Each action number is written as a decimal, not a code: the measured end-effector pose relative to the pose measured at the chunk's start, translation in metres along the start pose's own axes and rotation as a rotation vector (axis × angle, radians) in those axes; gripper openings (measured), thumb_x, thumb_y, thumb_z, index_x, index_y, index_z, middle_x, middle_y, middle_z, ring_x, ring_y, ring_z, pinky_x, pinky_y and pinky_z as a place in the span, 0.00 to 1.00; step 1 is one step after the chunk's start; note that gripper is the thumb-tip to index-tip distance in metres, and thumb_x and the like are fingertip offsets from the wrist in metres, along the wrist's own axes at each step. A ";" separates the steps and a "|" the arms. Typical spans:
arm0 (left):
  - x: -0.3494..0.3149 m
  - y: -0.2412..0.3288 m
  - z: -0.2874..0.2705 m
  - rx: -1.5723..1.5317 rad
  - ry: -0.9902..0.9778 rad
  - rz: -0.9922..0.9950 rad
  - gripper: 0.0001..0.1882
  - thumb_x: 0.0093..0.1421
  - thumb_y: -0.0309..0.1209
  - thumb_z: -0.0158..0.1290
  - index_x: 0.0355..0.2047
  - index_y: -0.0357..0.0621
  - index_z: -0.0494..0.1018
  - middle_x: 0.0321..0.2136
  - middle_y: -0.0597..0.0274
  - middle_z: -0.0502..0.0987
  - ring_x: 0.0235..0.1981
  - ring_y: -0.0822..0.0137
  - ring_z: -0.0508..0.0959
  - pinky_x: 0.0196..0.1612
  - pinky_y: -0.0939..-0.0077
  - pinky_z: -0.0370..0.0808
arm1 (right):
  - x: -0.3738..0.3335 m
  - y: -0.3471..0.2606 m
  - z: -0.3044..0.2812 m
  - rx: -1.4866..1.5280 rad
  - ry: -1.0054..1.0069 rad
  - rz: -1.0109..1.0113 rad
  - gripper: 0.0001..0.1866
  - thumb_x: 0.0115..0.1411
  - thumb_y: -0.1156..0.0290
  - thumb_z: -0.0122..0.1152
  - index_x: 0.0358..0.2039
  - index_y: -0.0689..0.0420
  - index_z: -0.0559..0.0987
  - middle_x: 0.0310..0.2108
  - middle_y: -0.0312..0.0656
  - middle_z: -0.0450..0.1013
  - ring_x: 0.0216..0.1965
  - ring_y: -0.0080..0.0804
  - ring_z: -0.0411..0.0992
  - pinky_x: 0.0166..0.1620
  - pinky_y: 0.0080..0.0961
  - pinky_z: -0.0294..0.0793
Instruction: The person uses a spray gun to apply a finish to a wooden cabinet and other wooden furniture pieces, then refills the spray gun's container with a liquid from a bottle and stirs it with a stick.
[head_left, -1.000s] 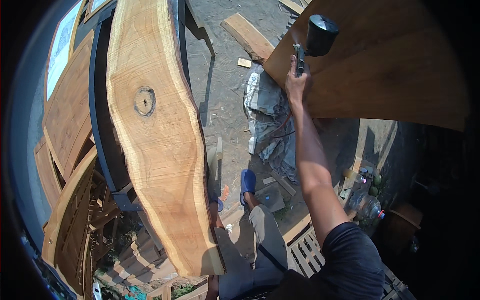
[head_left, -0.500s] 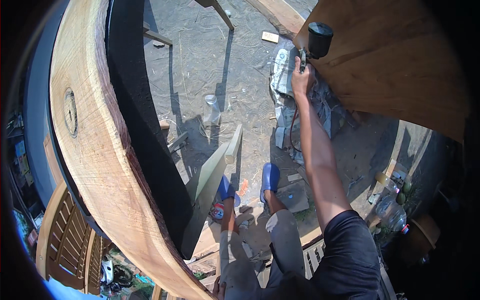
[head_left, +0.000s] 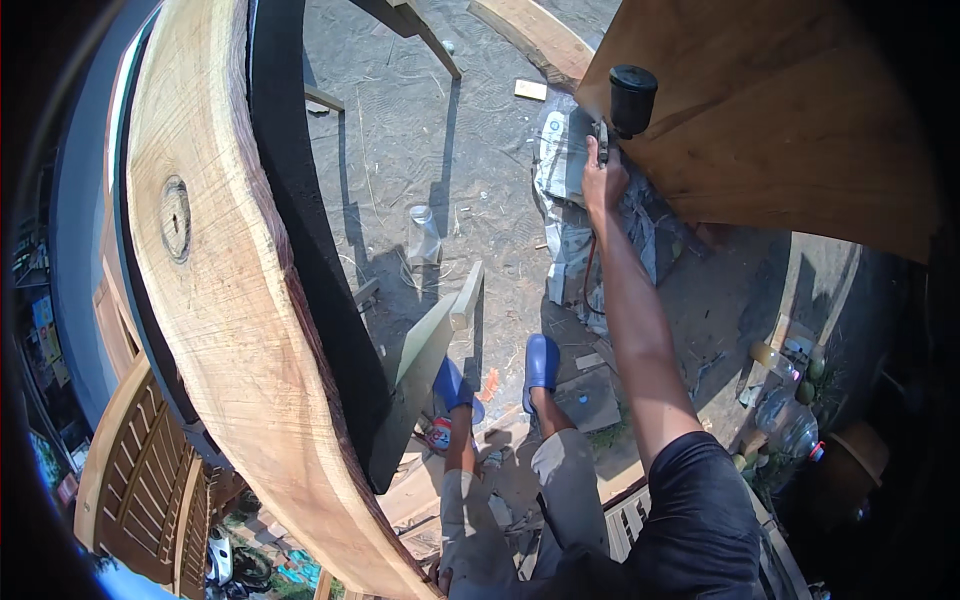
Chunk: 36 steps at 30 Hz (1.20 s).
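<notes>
My right hand (head_left: pixel 605 183) is closed round a spray gun (head_left: pixel 633 100) with a dark cup on top. The arm reaches far forward, and the gun's front faces away from me beside the near-left edge of a large brown wooden panel (head_left: pixel 780 130). A hose hangs down behind the wrist. Only a sliver of my left hand (head_left: pixel 442 577) shows at the lower edge, by the live-edge wooden slab (head_left: pixel 215 290); its fingers are mostly hidden. The slab is pale, with an oval knot and a black side.
Crumpled paper sacks (head_left: pixel 575 225) lie under the gun. A clear plastic cup (head_left: pixel 423 230) stands on the sandy ground. Wooden legs (head_left: pixel 432 325) stick out beside my blue clogs (head_left: pixel 541 370). Plastic bottles (head_left: pixel 785 420) lie at right, a slatted bench (head_left: pixel 140 470) at lower left.
My right hand and the spray gun have come slightly nearer along the panel's edge. The view has shifted a little, so the slab appears farther right.
</notes>
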<state>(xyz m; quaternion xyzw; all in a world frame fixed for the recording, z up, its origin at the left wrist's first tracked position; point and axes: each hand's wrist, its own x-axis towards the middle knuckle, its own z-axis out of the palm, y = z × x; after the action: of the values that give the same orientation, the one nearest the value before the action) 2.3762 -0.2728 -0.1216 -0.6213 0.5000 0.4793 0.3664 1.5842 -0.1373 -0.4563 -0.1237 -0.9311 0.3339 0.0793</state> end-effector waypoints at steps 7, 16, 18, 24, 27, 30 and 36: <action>0.006 -0.017 -0.014 -0.010 -0.062 0.098 0.31 0.72 0.43 0.53 0.70 0.41 0.64 0.57 0.46 0.76 0.58 0.52 0.75 0.60 0.61 0.71 | 0.005 -0.140 -0.191 0.103 0.022 -0.099 0.29 0.70 0.42 0.61 0.38 0.62 0.81 0.25 0.60 0.78 0.31 0.64 0.79 0.36 0.53 0.75; 0.027 -0.042 -0.026 -0.106 -0.186 0.192 0.30 0.72 0.43 0.54 0.68 0.40 0.65 0.54 0.46 0.79 0.54 0.51 0.79 0.58 0.60 0.75 | 0.016 -0.319 -0.378 0.157 0.166 -0.274 0.25 0.70 0.48 0.65 0.36 0.62 0.81 0.17 0.42 0.71 0.20 0.30 0.68 0.29 0.34 0.69; 0.045 -0.049 -0.029 -0.141 -0.237 0.211 0.30 0.72 0.43 0.54 0.68 0.40 0.66 0.53 0.46 0.80 0.53 0.51 0.80 0.57 0.60 0.76 | 0.024 -0.347 -0.416 0.144 0.232 -0.333 0.27 0.70 0.46 0.66 0.37 0.63 0.83 0.17 0.36 0.69 0.22 0.24 0.65 0.30 0.30 0.68; 0.033 0.019 -0.032 0.115 -0.150 0.312 0.36 0.69 0.48 0.56 0.70 0.39 0.64 0.57 0.38 0.78 0.59 0.45 0.78 0.63 0.59 0.73 | 0.030 -0.451 -0.501 0.174 0.358 -0.446 0.26 0.69 0.46 0.66 0.38 0.62 0.84 0.18 0.42 0.72 0.21 0.32 0.70 0.31 0.34 0.72; 0.044 0.033 -0.031 0.224 -0.165 0.276 0.40 0.68 0.51 0.55 0.72 0.39 0.62 0.64 0.35 0.70 0.67 0.43 0.70 0.69 0.60 0.66 | 0.042 -0.493 -0.536 0.174 0.419 -0.550 0.28 0.68 0.44 0.66 0.37 0.62 0.85 0.17 0.38 0.73 0.20 0.28 0.71 0.30 0.32 0.72; 0.049 0.038 -0.030 0.306 -0.166 0.256 0.42 0.67 0.52 0.55 0.73 0.38 0.60 0.70 0.33 0.65 0.73 0.42 0.64 0.74 0.60 0.61 | 0.050 -0.536 -0.573 0.121 0.489 -0.596 0.30 0.67 0.41 0.66 0.35 0.62 0.85 0.17 0.36 0.74 0.20 0.26 0.73 0.30 0.31 0.73; 0.045 0.050 -0.040 0.278 -0.169 0.304 0.43 0.67 0.53 0.55 0.73 0.35 0.60 0.69 0.31 0.66 0.73 0.42 0.64 0.74 0.60 0.61 | 0.065 -0.572 -0.597 0.127 0.679 -0.744 0.32 0.67 0.38 0.65 0.31 0.61 0.84 0.17 0.38 0.75 0.21 0.30 0.76 0.31 0.33 0.74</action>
<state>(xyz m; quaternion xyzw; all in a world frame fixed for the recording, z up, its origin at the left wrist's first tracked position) 2.3382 -0.3343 -0.1526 -0.4401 0.6165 0.5059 0.4127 1.5578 -0.1869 0.3711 0.1198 -0.8117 0.2797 0.4985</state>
